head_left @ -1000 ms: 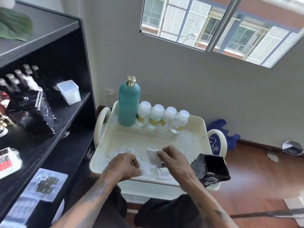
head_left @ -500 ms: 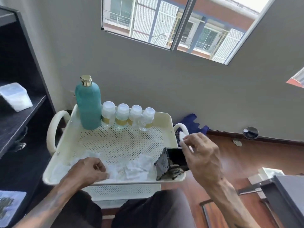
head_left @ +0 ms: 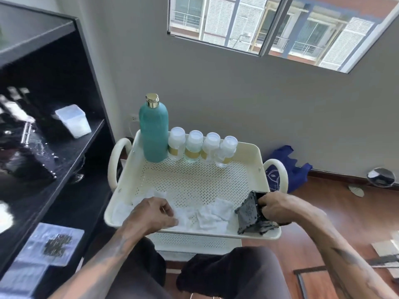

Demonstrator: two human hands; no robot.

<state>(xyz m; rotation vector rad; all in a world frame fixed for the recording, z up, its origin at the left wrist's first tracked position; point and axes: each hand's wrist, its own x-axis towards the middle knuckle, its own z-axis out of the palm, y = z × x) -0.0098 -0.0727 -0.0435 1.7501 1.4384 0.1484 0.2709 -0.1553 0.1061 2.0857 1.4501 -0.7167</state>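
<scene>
A cream perforated tray (head_left: pixel 194 231) tops a small cart in front of me. Crumpled white wipes (head_left: pixel 213 214) lie along its near edge. My left hand (head_left: pixel 151 214) rests on the left wipes, its fingers curled and pinching one. A black patterned box (head_left: pixel 248 214) stands tilted in the tray's front right corner. My right hand (head_left: pixel 278 209) grips its open top rim. A tall teal bottle (head_left: pixel 153 134) with a gold cap and several small white-capped jars (head_left: pixel 195 145) line the tray's far edge.
A black shelf unit (head_left: pixel 64 152) stands close on the left, with a white tub (head_left: pixel 73 120), dark cases and flat packets (head_left: pixel 54 244) on it. A blue bag (head_left: pixel 289 167) lies on the wooden floor by the wall, right of the cart. My knees are under the tray.
My right hand came down from beside the cart's right handle, where it pinched something small and white, and now grips the black box. My left hand stayed on the wipes. The view swung left.
</scene>
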